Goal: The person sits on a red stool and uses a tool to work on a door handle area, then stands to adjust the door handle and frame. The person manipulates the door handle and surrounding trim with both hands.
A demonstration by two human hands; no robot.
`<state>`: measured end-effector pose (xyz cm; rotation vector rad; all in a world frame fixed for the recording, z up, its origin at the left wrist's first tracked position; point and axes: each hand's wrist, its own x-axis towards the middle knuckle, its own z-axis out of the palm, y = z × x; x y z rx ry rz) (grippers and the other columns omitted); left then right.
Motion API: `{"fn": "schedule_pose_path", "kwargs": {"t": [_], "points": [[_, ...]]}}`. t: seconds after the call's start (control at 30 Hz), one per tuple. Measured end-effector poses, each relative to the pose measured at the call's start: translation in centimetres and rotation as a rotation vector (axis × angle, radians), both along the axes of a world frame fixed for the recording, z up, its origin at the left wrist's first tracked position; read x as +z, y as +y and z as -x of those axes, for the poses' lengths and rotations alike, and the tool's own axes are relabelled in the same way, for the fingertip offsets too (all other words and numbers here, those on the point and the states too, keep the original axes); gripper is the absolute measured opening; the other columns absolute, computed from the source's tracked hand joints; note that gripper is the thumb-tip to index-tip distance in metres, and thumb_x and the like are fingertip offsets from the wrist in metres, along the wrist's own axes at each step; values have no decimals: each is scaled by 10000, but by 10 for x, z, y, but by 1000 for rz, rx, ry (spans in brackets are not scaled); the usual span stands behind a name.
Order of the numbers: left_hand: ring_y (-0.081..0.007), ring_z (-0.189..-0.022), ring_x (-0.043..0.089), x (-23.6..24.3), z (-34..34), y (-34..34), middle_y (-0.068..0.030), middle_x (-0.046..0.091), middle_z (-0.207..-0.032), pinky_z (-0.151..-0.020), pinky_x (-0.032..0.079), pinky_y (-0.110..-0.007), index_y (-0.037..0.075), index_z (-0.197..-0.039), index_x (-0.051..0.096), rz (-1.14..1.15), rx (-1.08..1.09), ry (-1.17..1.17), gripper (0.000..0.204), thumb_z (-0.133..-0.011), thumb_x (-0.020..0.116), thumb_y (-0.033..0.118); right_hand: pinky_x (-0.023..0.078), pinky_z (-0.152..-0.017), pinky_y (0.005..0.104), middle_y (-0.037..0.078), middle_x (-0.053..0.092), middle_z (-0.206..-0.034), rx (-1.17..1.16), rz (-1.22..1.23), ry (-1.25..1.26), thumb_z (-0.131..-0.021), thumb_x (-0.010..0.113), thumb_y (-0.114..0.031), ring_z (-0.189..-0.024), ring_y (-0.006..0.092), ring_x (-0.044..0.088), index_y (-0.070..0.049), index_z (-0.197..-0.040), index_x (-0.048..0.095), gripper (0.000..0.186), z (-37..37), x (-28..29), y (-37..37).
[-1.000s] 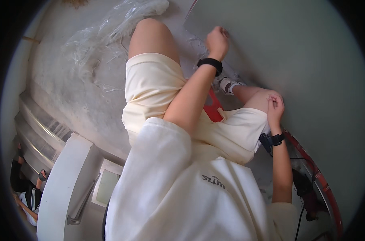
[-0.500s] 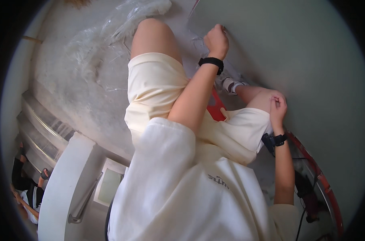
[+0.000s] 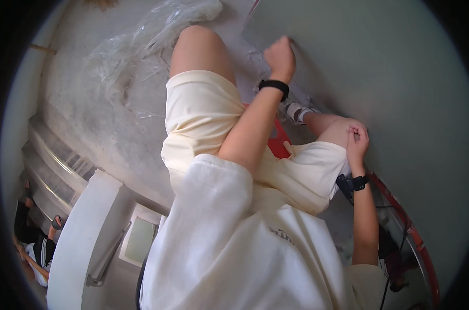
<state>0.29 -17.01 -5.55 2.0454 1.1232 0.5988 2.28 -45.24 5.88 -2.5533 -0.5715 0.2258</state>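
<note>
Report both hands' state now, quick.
Left hand: curled; fingertips hidden, so whether it holds anything can't be told.
Right hand: partly open, loosely curled at the right knee, nothing visibly held.

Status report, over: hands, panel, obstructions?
Left hand curled beside grey-green panel, contact unclear. Right hand at right knee. Clear plastic sheeting near left knee.

Cream cloth shorts [image 3: 203, 108], white short-sleeved shirt [image 3: 203, 227] with dark print [image 3: 282, 235], black wristbands [image 3: 274, 88], broad flat grey-green panel [image 3: 389, 77]; a co-worker's black garment [image 3: 47, 248], seemingly white-striped.
</note>
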Motion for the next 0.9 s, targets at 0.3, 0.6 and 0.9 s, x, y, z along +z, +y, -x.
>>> {"fn": "schedule_pose_path", "kwargs": {"t": [0.3,0.6,0.9], "points": [[-267,-715,589,7,-1,7,-73,617,-753,-620,404,-380,115,-797,567,46,-11,4,126,-743,454,101,446,-695,253,74,583,-792,81,69,-38,-772,554,-18,-732,134,548,27,-834,577,80,-1,-1,-6],[-270,-708,591,9,3,3,-63,617,-724,-609,427,-381,108,-802,586,78,38,-43,138,-747,459,95,448,-691,248,77,584,-795,110,105,-78,-775,557,-27,-737,133,554,35,-830,576,84,3,1,-3],[-285,-687,587,9,1,2,-75,613,-716,-586,431,-389,101,-781,584,98,74,-61,133,-748,456,92,417,-727,334,95,600,-740,51,92,-46,-753,573,-115,-737,241,561,-30,-780,595,92,4,6,6]]}}
